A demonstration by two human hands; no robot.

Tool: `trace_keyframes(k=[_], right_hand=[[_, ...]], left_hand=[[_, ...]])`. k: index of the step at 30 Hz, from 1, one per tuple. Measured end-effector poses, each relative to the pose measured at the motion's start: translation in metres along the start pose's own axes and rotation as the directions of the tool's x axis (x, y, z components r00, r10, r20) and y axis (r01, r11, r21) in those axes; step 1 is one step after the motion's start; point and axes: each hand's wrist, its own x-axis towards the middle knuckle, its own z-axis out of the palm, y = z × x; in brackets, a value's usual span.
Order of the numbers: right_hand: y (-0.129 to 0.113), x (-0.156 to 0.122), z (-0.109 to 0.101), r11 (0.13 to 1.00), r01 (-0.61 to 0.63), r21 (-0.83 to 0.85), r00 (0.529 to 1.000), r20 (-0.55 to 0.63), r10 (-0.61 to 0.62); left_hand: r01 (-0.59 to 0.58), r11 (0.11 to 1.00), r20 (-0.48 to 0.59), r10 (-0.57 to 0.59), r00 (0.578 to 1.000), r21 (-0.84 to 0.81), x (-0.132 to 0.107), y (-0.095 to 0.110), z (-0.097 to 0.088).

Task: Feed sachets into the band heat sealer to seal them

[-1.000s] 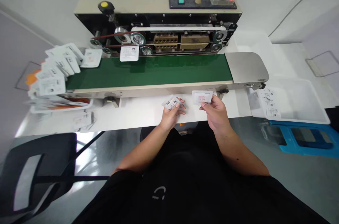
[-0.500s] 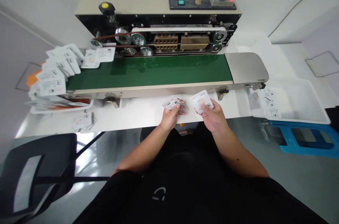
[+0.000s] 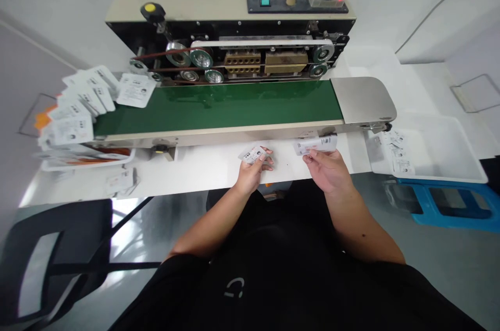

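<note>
Below the sealing machine's conveyor, my left hand (image 3: 250,172) is closed on a small printed white sachet (image 3: 252,154). My right hand (image 3: 327,168) pinches another white sachet (image 3: 317,144) by its lower edge, tilted so that it looks narrow, close to the front side of the conveyor. The band sealer (image 3: 234,23) stands in front of me with its green belt (image 3: 226,107) running left to right. One printed sachet (image 3: 136,90) lies at the left end of the belt, next to a fanned heap of sachets (image 3: 84,96).
A white bin (image 3: 88,164) under the heap holds sachets and something orange. More sachets (image 3: 120,181) lie on the white table (image 3: 203,169). At right, a white tub (image 3: 445,148) contains several sachets, above a blue stool (image 3: 457,203). A black chair (image 3: 89,232) stands at lower left.
My right hand has moved right and tilted its sachet edge-on. The sachet leaving the machine's left end has dropped onto the one lying there. My left hand has hardly moved.
</note>
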Motion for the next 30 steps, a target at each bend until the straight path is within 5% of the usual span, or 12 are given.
trace_keyframes(k=[7,12,15,20,30], right_hand=[[-0.056,0.028,-0.002,0.975,0.154,-0.158,0.987,-0.01,-0.158],[-0.113,0.075,0.003,0.963,0.032,-0.268,0.999,0.01,-0.031],[-0.134,0.103,0.005,0.94,-0.023,-0.339,0.994,-0.105,-0.014],[-0.143,0.129,0.011,0.894,-0.086,-0.44,0.968,-0.25,-0.029],[-0.135,0.162,0.017,0.877,-0.137,-0.461,0.973,-0.226,0.034]], left_hand=[[0.005,1.0,0.005,-0.005,1.0,0.013,-0.001,-0.001,-0.001],[0.012,1.0,0.008,-0.012,1.0,0.015,-0.001,0.0,-0.001],[0.009,1.0,0.018,-0.009,1.0,0.014,-0.001,-0.001,-0.001],[0.002,1.0,0.017,-0.002,1.0,0.007,0.0,-0.003,-0.003],[0.02,1.0,0.029,-0.02,0.999,0.02,0.0,-0.004,-0.003]])
